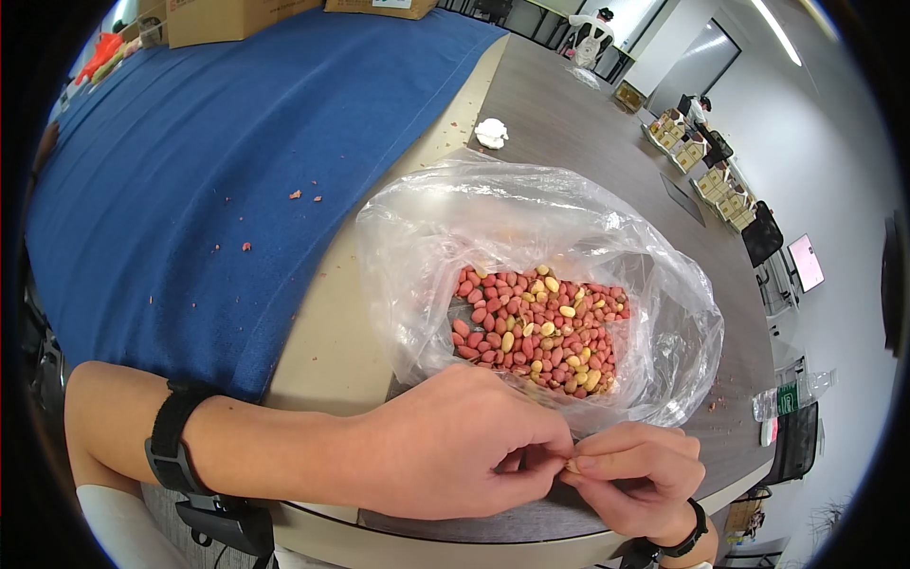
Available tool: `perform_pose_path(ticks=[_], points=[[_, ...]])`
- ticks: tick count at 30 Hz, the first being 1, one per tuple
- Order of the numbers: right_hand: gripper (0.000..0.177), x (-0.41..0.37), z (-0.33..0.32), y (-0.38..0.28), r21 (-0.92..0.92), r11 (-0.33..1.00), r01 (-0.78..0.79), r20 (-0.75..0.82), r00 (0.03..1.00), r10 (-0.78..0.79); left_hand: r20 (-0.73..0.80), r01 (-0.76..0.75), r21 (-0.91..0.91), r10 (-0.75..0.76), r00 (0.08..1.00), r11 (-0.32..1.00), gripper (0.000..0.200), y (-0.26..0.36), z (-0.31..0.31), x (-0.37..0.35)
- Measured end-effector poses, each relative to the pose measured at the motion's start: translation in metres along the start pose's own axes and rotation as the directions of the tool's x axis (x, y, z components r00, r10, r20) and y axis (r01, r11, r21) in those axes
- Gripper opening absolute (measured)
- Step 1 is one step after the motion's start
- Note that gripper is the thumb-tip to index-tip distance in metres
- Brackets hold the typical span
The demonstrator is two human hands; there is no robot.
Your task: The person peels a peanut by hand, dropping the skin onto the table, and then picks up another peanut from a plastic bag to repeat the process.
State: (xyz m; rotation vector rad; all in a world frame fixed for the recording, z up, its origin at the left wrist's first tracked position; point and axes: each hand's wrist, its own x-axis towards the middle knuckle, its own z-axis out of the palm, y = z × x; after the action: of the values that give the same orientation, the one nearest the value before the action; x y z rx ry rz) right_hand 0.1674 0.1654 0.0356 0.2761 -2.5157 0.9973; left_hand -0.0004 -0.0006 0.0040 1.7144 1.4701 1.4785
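Observation:
My left hand [455,446] and my right hand [637,472] meet at the fingertips just in front of a clear plastic bag [445,228]. Between the pinched fingers of both hands sits one small pale peanut [572,466]. The open bag lies on the table and holds a heap of peanuts [538,327], most with red skins and some pale and skinless. A black strap wraps each wrist.
A blue cloth [209,161] covers the table's left part, with red skin flakes scattered on it. A crumpled white tissue [491,133] lies beyond the bag. Cardboard boxes [227,17] stand at the far edge. Trays of items [706,171] and people are far right.

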Motion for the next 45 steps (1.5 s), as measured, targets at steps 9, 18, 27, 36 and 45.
perform_pose_path(ticks=[9,18,27,36,45], points=[[0.026,-0.0004,0.0,0.0002,0.013,1.0,-0.019,-0.006,1.0,0.019,0.005,0.036,-0.016,-0.035,0.999,0.999,0.01,0.0005,0.0007,0.0005],[0.026,-0.0012,-0.0007,0.0004,0.007,1.0,-0.015,-0.002,1.0,0.015,0.012,0.083,-0.055,-0.082,0.997,0.995,0.01,0.0034,-0.0001,-0.0008],[0.026,-0.0002,-0.0012,0.0015,0.026,1.0,-0.015,0.006,1.0,0.015,0.037,0.1,-0.043,-0.099,0.994,0.994,0.01,0.0039,-0.0014,-0.0008],[0.027,0.0009,-0.0006,0.001,0.028,1.0,0.005,0.002,1.0,-0.005,0.029,0.062,-0.018,-0.061,0.998,0.998,0.009,0.0032,-0.0007,-0.0006],[0.026,0.004,-0.0025,0.0052,0.031,0.999,0.032,-0.009,0.999,-0.032,0.058,0.072,-0.016,-0.071,0.996,0.997,0.009,0.0074,-0.0033,0.0019]])
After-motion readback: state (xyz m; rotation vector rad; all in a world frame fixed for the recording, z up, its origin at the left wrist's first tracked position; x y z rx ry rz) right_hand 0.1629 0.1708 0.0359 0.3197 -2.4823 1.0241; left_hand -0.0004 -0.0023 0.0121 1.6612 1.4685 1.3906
